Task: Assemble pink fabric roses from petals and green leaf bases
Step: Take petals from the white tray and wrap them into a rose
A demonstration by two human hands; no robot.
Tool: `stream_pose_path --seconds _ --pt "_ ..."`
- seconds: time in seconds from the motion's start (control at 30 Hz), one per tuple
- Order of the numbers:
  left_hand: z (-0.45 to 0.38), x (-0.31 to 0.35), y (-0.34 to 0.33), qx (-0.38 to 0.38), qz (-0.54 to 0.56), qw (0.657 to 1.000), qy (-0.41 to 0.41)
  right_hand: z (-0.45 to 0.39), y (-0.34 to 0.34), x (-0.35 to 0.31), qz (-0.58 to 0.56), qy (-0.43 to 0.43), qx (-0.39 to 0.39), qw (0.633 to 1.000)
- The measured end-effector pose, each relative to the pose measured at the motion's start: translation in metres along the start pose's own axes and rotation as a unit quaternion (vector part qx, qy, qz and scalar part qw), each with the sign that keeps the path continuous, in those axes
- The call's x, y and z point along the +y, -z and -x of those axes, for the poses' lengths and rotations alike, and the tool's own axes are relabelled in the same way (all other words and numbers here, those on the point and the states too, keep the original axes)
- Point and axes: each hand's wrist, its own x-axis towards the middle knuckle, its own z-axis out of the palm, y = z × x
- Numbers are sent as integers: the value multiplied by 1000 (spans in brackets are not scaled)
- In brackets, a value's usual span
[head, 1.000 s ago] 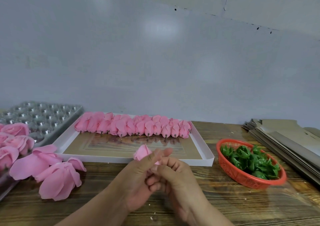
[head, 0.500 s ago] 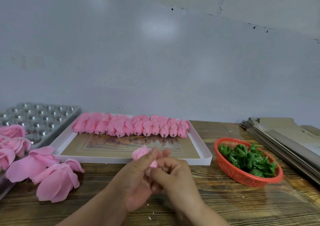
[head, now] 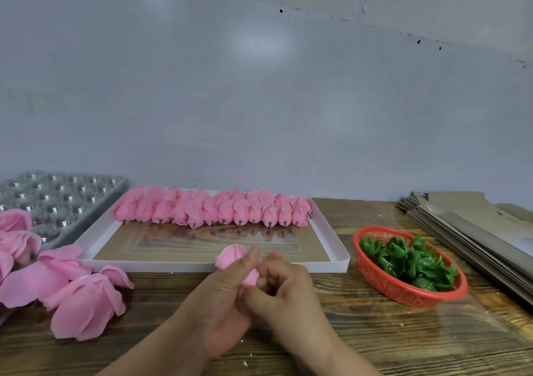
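- My left hand (head: 227, 297) and right hand (head: 284, 292) meet over the wooden table (head: 375, 341), both curled round one pink rosebud (head: 232, 256).
- Beyond them a white tray (head: 331, 248) holds a row of pink buds (head: 213, 209) along its far side.
- To my right, a red basket (head: 403, 292) holds green leaf bases (head: 409, 260); flat cardboard sheets (head: 473, 228) are stacked further right.
- To my left lie loose pink petals (head: 83, 303), finished roses (head: 17, 237) and a clear plastic cell tray (head: 60, 194).

Both forearms (head: 161, 346) bare, no sleeves/rings/watch visible.
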Motion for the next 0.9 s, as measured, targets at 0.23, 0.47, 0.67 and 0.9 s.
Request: stream_pose_path --seconds 0.23,0.47,0.67,0.9 --pt "10 5 0 -41 -119 992 9 -3 6 -5 -228 -137 -126 956" --pt "12 16 0 -66 -155 985 26 -1 2 -9 -324 -176 -153 917" --pt "10 17 1 -45 -105 993 33 2 -4 -9 -302 -143 -125 934" --pt "3 8 -4 54 34 998 22 3 -6 0 70 42 42 996"
